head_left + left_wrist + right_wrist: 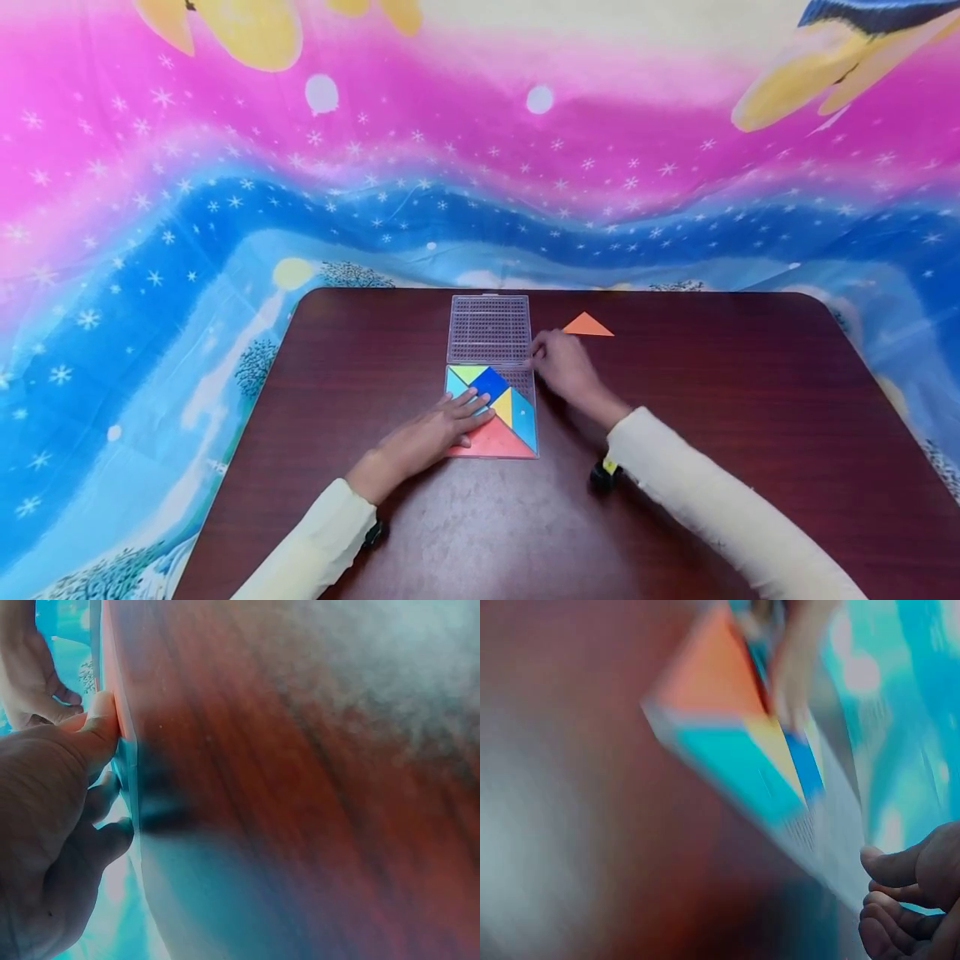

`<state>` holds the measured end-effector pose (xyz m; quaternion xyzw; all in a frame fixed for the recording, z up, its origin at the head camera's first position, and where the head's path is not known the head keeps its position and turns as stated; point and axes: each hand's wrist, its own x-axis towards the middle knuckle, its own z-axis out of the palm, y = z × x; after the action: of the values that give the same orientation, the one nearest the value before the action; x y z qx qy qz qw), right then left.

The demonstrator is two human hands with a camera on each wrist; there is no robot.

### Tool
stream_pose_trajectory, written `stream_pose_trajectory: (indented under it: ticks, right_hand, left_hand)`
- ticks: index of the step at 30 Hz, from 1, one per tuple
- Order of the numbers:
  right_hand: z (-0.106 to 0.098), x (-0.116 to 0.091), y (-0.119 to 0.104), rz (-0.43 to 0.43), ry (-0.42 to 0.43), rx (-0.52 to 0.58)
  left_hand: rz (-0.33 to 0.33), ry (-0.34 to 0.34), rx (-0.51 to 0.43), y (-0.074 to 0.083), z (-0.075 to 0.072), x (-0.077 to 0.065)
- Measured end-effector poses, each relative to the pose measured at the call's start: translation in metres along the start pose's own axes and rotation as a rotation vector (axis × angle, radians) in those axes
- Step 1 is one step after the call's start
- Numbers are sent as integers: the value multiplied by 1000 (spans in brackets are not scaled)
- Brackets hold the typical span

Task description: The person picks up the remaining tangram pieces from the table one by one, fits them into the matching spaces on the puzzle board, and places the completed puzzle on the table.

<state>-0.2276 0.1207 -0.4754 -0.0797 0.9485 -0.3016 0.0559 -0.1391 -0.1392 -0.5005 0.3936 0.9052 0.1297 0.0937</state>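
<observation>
A clear plastic tangram case (490, 329) lies unfolded on the table, its gridded lid towards the far edge. In the near half sit a coral triangle (498, 440), a light-blue parallelogram (525, 421), a yellow triangle (504, 407), a blue square (489, 383), a green triangle (468, 373) and a partly covered cyan piece (452, 382). Bare grid shows at this half's upper right. My left hand (442, 425) rests on the pieces, fingers extended. Beside the hinge's right end is my right hand (564, 365), fingers loosely bent; the right wrist view shows no piece between thumb and fingers.
An orange triangle (588, 325) lies on the brown table (690, 367) just beyond my right hand. Behind the table's far edge hangs a printed pink and blue cloth (480, 192). A dark wrist device (602, 475) sits under the right cuff.
</observation>
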Motion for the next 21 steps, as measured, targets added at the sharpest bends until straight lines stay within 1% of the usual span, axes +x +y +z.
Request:
stream_pose_trajectory:
  ticks: [3, 5, 6, 8, 10, 13, 15, 18, 21]
  right_hand:
    - [-25, 26, 20, -4, 39, -118]
    - [-42, 43, 33, 6, 21, -189]
    - [-49, 50, 40, 2, -6, -232]
    - [-62, 62, 50, -4, -83, -284]
    - [-71, 69, 58, -22, -169, -316]
    - [-78, 76, 64, -51, -284, -343]
    - [-77, 78, 66, -69, -325, -350]
    - [-74, 79, 69, -79, -332, -355]
    - [-70, 80, 73, -131, -278, -360]
  left_hand:
    - [-8, 0, -6, 0, -1, 0]
    - [-14, -7, -10, 1, -1, -1]
    - [-17, -11, -12, 1, -2, -1]
    - [-23, -17, -21, 1, -1, -1]
    - [-22, -16, -32, 1, -1, 0]
    - [-23, -15, -47, 1, 1, 0]
    - [-29, -17, -50, 1, 2, 0]
    - [-34, -17, -46, 1, 1, 0]
    - [-35, -13, -41, 1, 0, 0]
